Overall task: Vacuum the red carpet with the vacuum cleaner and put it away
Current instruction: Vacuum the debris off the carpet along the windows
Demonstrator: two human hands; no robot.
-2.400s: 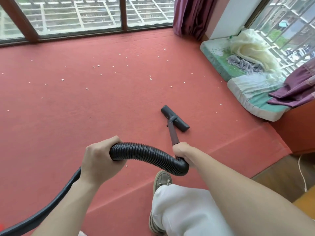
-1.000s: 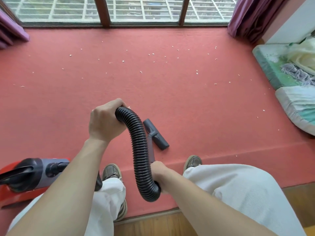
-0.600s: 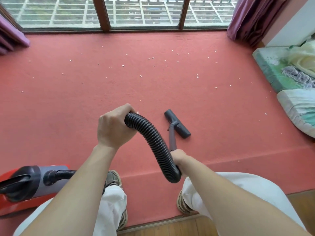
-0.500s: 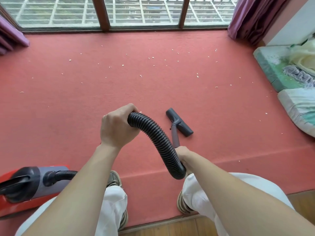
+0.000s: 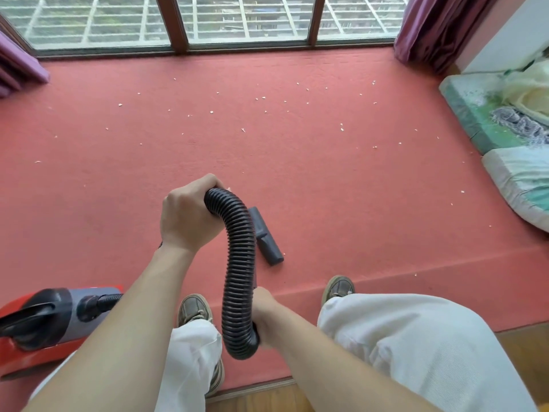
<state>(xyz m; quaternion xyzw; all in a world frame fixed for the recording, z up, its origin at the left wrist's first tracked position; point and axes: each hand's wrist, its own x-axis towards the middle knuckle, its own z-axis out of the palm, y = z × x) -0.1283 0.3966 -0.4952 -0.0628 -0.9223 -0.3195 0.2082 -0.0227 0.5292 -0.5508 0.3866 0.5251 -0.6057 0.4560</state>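
both hands on the vacuum hose above the red carpet
left hand clenches the top of the black hose and right hand grasps its lower end. the floor nozzle lies on the carpet just beyond, long axis slanting far-left to near-right. the vacuum body sits at near left.

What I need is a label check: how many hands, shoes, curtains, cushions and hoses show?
hands: 2
shoes: 2
curtains: 2
cushions: 2
hose: 1
Total: 9
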